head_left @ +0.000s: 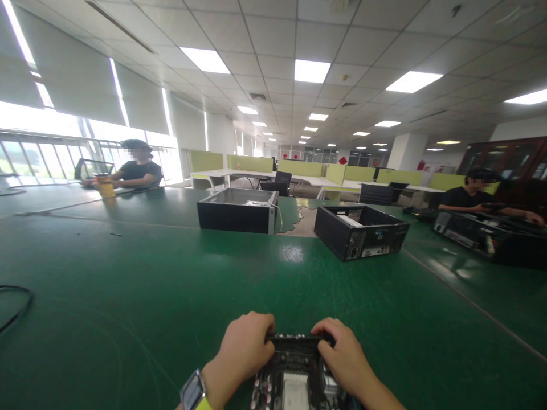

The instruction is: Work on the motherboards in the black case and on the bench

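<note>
A black motherboard [296, 376] with a silver processor socket sits at the bottom edge of the head view, on the green mat [141, 319]. My left hand [245, 353], with a watch on its wrist, curls over the board's far left corner. My right hand [342, 356] curls over the far right corner. Both hands have fingers closed on the board's far edge. The board's near part is cut off by the frame.
Two open computer cases stand farther back, a grey-walled case [237, 210] and a black case [361, 230]. A third case [482, 236] lies before a seated person at right. Another person sits far left by a yellow cup [105, 186]. A black cable [15, 307] loops at left.
</note>
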`<action>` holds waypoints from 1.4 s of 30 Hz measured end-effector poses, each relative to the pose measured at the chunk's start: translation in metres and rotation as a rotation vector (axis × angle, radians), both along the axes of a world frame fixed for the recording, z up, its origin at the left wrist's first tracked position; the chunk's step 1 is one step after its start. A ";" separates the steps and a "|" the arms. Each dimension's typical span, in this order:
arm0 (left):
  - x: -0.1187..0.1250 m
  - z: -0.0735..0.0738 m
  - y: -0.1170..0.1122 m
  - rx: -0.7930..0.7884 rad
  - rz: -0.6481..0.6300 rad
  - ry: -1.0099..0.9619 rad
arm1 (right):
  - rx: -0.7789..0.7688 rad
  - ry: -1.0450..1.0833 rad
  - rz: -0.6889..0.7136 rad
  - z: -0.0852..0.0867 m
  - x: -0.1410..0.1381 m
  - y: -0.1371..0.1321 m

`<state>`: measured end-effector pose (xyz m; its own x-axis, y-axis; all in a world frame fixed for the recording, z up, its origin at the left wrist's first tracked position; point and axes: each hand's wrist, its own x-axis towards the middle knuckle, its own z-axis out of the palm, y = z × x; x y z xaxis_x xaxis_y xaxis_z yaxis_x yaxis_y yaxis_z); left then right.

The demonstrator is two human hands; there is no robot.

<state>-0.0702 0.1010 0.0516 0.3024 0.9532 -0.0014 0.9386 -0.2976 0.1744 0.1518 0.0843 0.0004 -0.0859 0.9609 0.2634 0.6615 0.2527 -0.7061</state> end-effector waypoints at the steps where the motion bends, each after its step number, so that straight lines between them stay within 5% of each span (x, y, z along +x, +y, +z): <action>1: 0.000 0.001 0.000 -0.006 0.000 0.004 | 0.001 0.000 0.001 0.000 0.000 0.000; 42: 0.003 0.000 -0.003 0.007 -0.017 0.014 | -0.060 -0.040 -0.015 -0.003 0.002 0.002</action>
